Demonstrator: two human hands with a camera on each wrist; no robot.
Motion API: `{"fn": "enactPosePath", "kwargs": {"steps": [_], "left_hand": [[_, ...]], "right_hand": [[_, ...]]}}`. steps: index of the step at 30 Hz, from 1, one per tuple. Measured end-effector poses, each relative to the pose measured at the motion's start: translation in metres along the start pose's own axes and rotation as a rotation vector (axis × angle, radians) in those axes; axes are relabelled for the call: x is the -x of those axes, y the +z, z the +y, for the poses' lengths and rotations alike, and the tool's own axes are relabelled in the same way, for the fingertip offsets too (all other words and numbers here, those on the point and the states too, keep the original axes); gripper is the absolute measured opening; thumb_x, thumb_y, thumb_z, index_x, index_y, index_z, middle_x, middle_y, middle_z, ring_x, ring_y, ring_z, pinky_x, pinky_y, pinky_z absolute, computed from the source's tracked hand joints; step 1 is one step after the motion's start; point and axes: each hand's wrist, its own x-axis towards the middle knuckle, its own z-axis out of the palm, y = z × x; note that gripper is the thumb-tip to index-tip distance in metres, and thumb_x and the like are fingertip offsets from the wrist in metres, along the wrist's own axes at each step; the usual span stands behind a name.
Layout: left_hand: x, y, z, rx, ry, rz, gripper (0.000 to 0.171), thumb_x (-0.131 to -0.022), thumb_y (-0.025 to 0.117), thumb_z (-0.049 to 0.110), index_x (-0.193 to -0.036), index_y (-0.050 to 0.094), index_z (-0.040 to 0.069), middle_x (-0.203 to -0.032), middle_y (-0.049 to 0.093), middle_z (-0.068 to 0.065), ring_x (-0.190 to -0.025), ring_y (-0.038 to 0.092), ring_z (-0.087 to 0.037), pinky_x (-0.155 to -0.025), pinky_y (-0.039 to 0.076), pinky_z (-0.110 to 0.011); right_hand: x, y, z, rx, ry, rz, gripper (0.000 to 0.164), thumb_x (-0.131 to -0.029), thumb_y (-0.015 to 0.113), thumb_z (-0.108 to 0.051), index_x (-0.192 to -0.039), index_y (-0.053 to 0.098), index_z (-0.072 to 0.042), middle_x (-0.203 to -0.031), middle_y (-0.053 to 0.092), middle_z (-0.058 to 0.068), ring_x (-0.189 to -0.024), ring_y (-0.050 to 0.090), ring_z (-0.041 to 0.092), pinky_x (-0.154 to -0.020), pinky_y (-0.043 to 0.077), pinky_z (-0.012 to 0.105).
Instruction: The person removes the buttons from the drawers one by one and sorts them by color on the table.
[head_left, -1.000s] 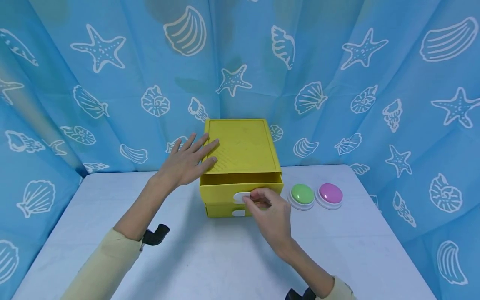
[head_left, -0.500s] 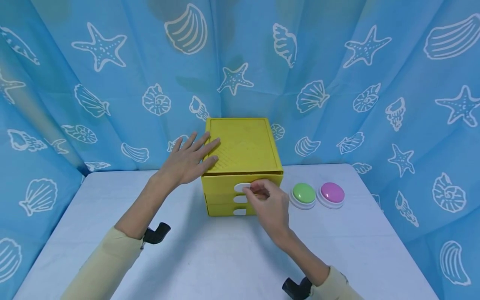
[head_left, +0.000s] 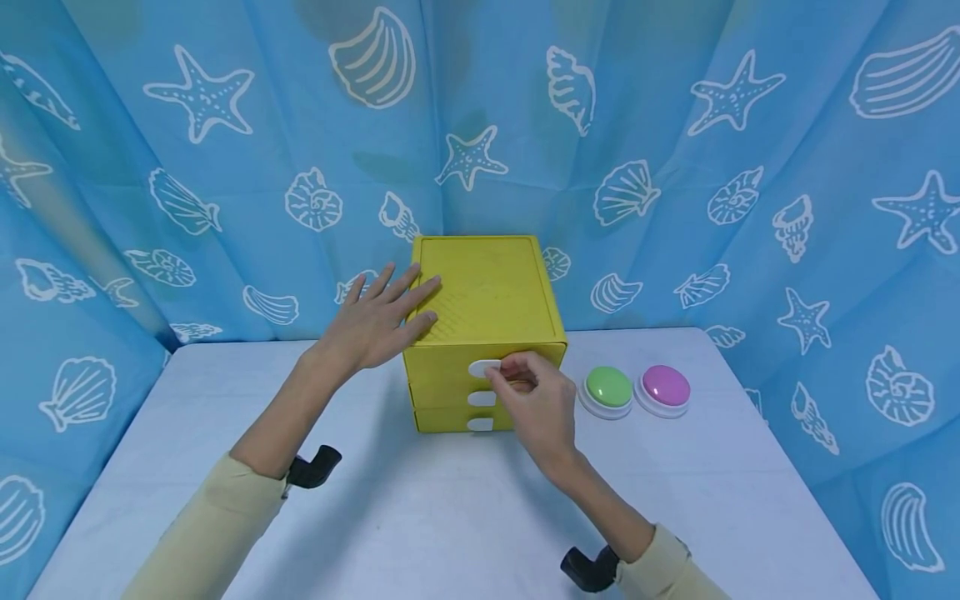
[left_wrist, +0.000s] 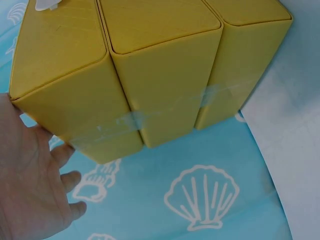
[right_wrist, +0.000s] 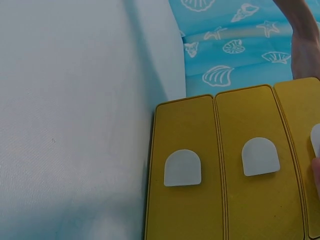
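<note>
A yellow three-drawer box [head_left: 487, 287] stands at the middle of the table, all its drawer fronts flush. Each front carries a white rounded tab handle, the middle one [head_left: 482, 398] and bottom one [head_left: 480, 424] uncovered. My right hand [head_left: 542, 408] pinches the top drawer's handle [head_left: 483, 367] at its right side, between thumb and curled fingers; only a fingertip shows in the right wrist view. Fingers spread and straight, my left hand [head_left: 367, 327] rests on the box's top left edge. In the left wrist view, the left hand [left_wrist: 32, 175] lies along the top drawer's side.
Right of the box sit a green push button [head_left: 609, 387] and a pink push button [head_left: 666, 385], both on white bases. The table [head_left: 450, 517] has a white cover. A blue curtain [head_left: 480, 108] with shell and starfish prints hangs close behind the box.
The top drawer has slid inward from partly pulled out to flush, with my right hand moving along on its handle. My left hand has stayed on the box.
</note>
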Motion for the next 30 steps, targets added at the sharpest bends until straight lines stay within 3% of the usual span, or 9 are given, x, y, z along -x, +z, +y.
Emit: {"fn": "enactPosePath", "kwargs": {"steps": [19,30], "left_hand": [[0.001,-0.001,0.000,0.016,0.009,-0.004,0.061,-0.094,0.019,0.059,-0.148,0.019,0.030,-0.153,0.009,0.000,-0.138,0.000,-0.029,-0.106,-0.002,-0.053],[0.000,0.000,0.000,0.023,0.007,-0.004,0.060,-0.094,0.020,0.059,-0.148,0.018,0.031,-0.153,0.008,-0.001,-0.138,-0.001,-0.029,-0.106,-0.004,-0.053]], "right_hand": [[0.002,0.001,0.002,-0.017,0.003,-0.016,0.016,-0.079,0.074,-0.023,-0.084,0.064,-0.011,-0.079,0.063,-0.005,-0.071,0.062,0.006,-0.064,0.051,0.021],[0.010,-0.003,0.006,-0.128,0.014,-0.068,0.022,-0.079,0.074,-0.019,-0.092,0.062,-0.006,-0.087,0.063,0.001,-0.077,0.063,0.011,-0.070,0.052,0.024]]}}
